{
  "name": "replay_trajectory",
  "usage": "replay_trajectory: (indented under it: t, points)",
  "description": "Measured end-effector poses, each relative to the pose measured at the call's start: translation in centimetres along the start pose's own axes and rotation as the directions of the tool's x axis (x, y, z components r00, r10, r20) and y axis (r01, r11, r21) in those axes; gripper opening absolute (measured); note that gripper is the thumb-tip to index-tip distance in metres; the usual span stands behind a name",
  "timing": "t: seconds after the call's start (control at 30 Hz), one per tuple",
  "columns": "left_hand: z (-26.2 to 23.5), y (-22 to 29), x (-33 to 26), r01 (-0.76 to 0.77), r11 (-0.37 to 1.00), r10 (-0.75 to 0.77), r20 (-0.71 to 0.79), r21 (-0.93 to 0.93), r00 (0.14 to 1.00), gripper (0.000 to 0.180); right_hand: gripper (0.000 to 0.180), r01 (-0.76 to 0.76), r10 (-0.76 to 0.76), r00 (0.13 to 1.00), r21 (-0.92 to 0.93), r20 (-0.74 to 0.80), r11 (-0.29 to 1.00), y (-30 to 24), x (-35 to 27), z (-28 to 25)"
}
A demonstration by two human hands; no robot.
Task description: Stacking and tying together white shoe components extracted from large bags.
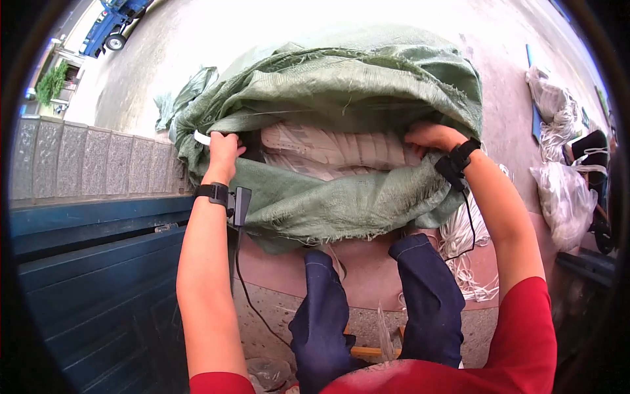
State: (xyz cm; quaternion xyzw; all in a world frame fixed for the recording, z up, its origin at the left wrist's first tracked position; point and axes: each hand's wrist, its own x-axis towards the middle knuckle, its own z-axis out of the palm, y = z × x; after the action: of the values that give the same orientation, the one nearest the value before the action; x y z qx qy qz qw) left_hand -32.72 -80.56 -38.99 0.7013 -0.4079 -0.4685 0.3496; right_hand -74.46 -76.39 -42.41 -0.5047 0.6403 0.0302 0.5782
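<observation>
A large green woven sack (341, 203) with frayed edges lies in front of me, its mouth gaping. Inside it sits a pale bundle (328, 148) under clear plastic, apparently stacked flat pieces. At the left end of the mouth, my left hand (225, 151) is closed on the sack's fabric; a small white band (202, 138) shows beside it. My right hand (434, 136) is at the right end, fingers curled inward at the rim near the bundle's end. Its fingertips are partly hidden. Both wrists wear black straps with small devices and cables.
A blue metal panel (98, 262) and a grey stone wall (92, 157) stand on the left. White cords (466, 236) lie below the sack's right side. Farther right are plastic bags (564, 203). A blue vehicle (113, 26) is parked at the far left.
</observation>
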Motion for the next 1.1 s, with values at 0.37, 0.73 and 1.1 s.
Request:
replay_trajectory:
  t: [0.37, 0.73, 1.1]
  points:
    - [6.2, -0.5, 0.4, 0.277, 0.95, -0.296, 0.129, 0.142, 0.947, 0.037, 0.067, 0.347, -0.304, 0.906, 0.106, -0.294, 0.932, 3.6, 2.7, 2.7]
    - [6.0, 0.9, 3.1, -0.158, 0.652, 0.199, 0.033, 0.742, 0.979, 0.06, 0.032, 0.494, -0.461, 0.866, 0.191, -0.194, 0.848, 2.7, -1.7, 8.6]
    - [5.5, 5.7, -3.9, -0.081, 0.841, -0.153, 0.378, 0.534, 0.913, 0.061, 0.014, 0.91, -0.924, 0.243, -0.398, 0.294, 0.113, -1.6, -14.0, 23.7]
